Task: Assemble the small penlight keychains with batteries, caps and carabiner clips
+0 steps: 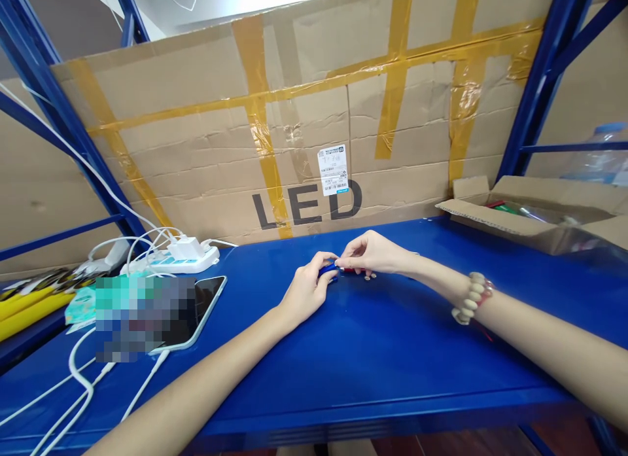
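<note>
My left hand (308, 287) is closed around a small shiny blue tube (328, 269), held low over the blue shelf top (392, 351). My right hand (373, 252) meets it at the tube's right end, thumb and fingertips pinched together. What sits in that pinch is too small to name. Under the right hand's fingers lies a thin red tube (355, 270), partly covered. Several tiny round metallic pieces (367, 278) rest on the surface just beside it. A beaded bracelet (473, 298) circles my right wrist.
On the left are a phone (212, 305), white cables (81, 371) and a power strip (209, 256). An open cardboard box (520, 232) with small items stands at right. A large taped cardboard sheet (196, 161) backs the shelf between blue metal posts (544, 89).
</note>
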Tool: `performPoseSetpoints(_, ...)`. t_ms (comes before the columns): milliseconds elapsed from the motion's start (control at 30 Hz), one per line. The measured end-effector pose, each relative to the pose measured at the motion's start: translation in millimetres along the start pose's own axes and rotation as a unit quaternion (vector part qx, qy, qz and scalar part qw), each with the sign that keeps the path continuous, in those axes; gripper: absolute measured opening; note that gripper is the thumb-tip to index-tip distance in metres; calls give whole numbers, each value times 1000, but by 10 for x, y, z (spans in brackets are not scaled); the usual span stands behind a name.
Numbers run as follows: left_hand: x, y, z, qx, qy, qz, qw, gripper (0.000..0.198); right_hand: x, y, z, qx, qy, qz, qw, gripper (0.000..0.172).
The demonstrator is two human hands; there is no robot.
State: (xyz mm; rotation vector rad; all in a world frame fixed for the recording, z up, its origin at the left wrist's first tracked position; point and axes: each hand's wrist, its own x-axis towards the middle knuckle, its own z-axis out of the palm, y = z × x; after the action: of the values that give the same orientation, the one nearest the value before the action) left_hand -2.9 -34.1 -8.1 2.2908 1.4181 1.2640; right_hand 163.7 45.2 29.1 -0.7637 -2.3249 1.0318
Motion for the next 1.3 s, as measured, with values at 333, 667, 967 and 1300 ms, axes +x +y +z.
performPoseSetpoints(333,45,12,-9,-13,58,-47,997,16,33,-2,-1,-97,138,-43,985,38)
performPoseSetpoints(667,101,-170,13,-84,152,-221,960,9,35,115,236,-320,-13,-233,918,18)
performPoseSetpoints(967,99,-83,10,-42,107,-238,964,20,12,29,266,-318,4,-195,928,12)
performPoseSetpoints(1300,84,-49,-42,-46,96,-158,982,21,39,78,221,-247,62,-208,944,20)
